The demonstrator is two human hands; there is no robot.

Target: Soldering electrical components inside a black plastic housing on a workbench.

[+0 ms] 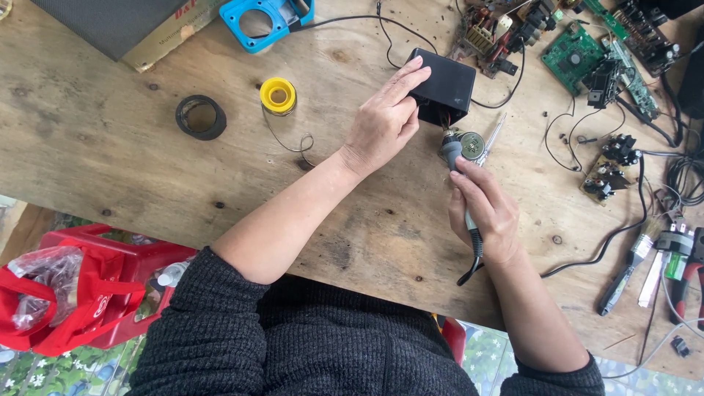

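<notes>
Black box is sitting on the wooden table, far of centre, with the left hand lying over its near-left corner — fingers stretched along the top edge, thumb tucked against the side, steadying rather than lifting. It is looking rigid and light, a smooth plastic shell that is likely slippery; the flat sides are offering the safest hold, and the thin wires trailing from its near face are looking fragile. The right hand is wrapping closed around the handle of a soldering iron, tip pointing toward a small round part just near the box. A yellow solder spool and a black ring are lying to the left. At the far left, a flat cardboard package is showing a tan edge with red lettering under a dark panel. Green circuit boards are crowding the far right — a red bag is hanging below the near-left table edge.
</notes>
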